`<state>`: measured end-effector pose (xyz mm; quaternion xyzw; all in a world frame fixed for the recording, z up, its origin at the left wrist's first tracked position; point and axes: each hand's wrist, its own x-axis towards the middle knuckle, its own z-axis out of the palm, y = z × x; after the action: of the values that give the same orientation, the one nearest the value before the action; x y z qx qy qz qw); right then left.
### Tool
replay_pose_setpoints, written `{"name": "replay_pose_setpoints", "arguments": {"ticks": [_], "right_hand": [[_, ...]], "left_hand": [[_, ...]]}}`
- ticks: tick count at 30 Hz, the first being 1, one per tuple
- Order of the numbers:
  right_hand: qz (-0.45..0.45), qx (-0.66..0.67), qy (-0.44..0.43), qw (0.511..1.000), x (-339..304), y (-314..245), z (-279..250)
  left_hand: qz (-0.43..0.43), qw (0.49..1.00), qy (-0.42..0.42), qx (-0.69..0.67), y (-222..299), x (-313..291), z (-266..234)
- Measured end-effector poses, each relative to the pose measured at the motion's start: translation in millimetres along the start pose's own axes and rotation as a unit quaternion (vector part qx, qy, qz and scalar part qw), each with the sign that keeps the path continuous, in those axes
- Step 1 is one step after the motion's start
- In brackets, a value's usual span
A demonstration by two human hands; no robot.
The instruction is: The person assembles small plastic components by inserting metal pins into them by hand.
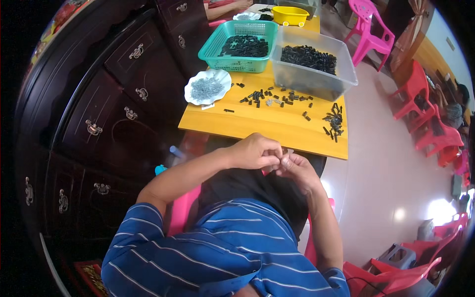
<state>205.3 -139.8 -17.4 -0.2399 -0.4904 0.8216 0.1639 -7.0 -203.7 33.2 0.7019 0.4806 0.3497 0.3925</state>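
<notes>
Just off the near edge of the yellow wooden table (237, 123), my left hand (256, 151) and my right hand (298, 171) meet over my lap. Both have their fingers pinched together, fingertips touching. Whatever lies between them is too small or too hidden to name. Beyond them, small black cylindrical pieces (284, 96) lie scattered over the tabletop. A heap of slimmer black pieces (335, 119) sits at the right edge. On the left stands a white scalloped dish (192, 94) of small silvery pieces (208, 87).
A green basket (237, 64) and a clear plastic bin (316, 85), both holding black pieces, stand at the back. Farther off is a yellow tub (289, 17), with another person's arm (225, 9) nearby. Dark drawers (123, 94) line the left; pink chairs (371, 29) stand right.
</notes>
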Motion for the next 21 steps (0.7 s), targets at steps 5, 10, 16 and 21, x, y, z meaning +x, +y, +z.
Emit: {"name": "replay_pose_setpoints", "arguments": {"ticks": [5,10,16,21], "right_hand": [[-0.016,-0.054,0.011,0.998,-1.1,-4.2,7.6],[-0.01,-0.039,0.027,0.999,-3.2,-5.9,6.9],[-0.011,-0.027,0.042,0.999,-3.5,-8.9,3.4],[-0.018,-0.004,0.052,0.999,-1.1,-9.7,0.8]], "left_hand": [[-0.078,0.982,-0.012,0.173,-25.7,-0.3,-54.4],[-0.077,0.949,0.169,0.256,-48.2,45.8,-166.5],[0.002,0.897,0.362,0.255,-52.6,99.0,-206.3],[-0.053,0.959,0.178,0.214,-54.2,95.5,-99.5]]}}
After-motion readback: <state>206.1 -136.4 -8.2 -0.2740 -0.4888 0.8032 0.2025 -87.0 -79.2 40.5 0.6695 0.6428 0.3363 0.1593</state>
